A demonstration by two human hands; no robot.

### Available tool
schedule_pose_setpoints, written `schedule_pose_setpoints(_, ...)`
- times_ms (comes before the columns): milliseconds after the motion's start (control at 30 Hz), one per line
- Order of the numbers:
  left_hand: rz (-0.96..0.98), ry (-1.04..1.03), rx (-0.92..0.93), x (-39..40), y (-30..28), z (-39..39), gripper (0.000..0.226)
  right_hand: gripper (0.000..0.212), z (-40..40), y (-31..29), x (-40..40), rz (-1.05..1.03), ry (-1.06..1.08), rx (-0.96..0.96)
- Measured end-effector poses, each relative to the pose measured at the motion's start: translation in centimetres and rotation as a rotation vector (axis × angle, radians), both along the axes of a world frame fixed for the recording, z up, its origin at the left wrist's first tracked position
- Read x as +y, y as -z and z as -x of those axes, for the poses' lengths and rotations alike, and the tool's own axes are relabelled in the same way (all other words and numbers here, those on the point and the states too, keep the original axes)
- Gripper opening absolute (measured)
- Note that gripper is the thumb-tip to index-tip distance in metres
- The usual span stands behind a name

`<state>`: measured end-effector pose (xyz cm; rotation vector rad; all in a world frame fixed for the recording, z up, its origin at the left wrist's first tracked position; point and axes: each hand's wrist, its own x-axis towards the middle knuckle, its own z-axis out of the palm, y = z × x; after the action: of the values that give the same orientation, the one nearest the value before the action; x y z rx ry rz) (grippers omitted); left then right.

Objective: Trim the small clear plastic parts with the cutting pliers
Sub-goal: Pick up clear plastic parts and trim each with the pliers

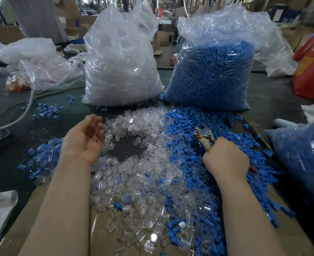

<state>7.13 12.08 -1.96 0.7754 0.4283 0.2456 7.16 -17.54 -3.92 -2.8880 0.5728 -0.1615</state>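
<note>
A wide heap of small clear plastic parts [139, 174] covers the middle of the table, mixed with blue parts [189, 130] on its right side. My right hand [226, 156] grips the handles of the cutting pliers [204, 134], whose metal jaws point up and away over the blue parts. My left hand [84, 137] hovers palm up at the left edge of the clear heap, fingers relaxed and slightly blurred, with nothing visible in it.
Two tall plastic bags stand at the back, one of clear parts [121, 67], one of blue parts [213, 74]. Another blue-filled bag [304, 154] sits on the right, a red bag [313, 67] beyond it. Crumpled bags [39, 63] and a hose [19, 117] lie at left.
</note>
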Motion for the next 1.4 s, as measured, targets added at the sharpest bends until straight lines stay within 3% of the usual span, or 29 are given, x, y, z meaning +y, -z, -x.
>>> schedule_pose_setpoints(100,-0.704,0.179,0.061,-2.8,-0.1,-0.2,0.011,0.022,-0.1,-0.1,-0.1,-0.014,0.018,0.02)
schedule_pose_setpoints(200,-1.201,0.327,0.057,-4.9,0.5,-0.1,0.028,0.032,-0.1,0.0,-0.1,-0.012,0.012,0.025)
schedule_pose_setpoints(367,-1.635,0.536,0.086,-6.9,1.1,-0.3,0.028,0.027,-0.2,0.1,-0.2,-0.006,0.008,-0.005)
schedule_pose_setpoints(500,-1.729,0.551,0.114,-8.0,1.0,-0.1,0.025,0.019,-0.1,0.1,-0.2,-0.03,-0.027,-0.07)
schedule_pose_setpoints(667,-1.684,0.487,0.155,-8.0,1.2,-0.1,0.004,0.013,0.0,-0.2,0.1,-0.132,-0.096,-0.233)
schedule_pose_setpoints(900,-1.517,0.341,0.091,-8.0,0.8,-0.3,0.008,0.008,-0.3,-0.3,0.7,-0.44,-0.249,-0.451)
schedule_pose_setpoints(1067,-1.674,0.56,0.172,-8.2,0.9,-0.1,0.01,0.008,-0.1,-0.5,1.3,-0.564,-0.312,-0.52)
schedule_pose_setpoints(1400,-1.814,0.485,0.282,-7.5,0.7,-0.1,0.025,0.013,0.0,-0.3,2.0,-0.583,-0.362,-0.509)
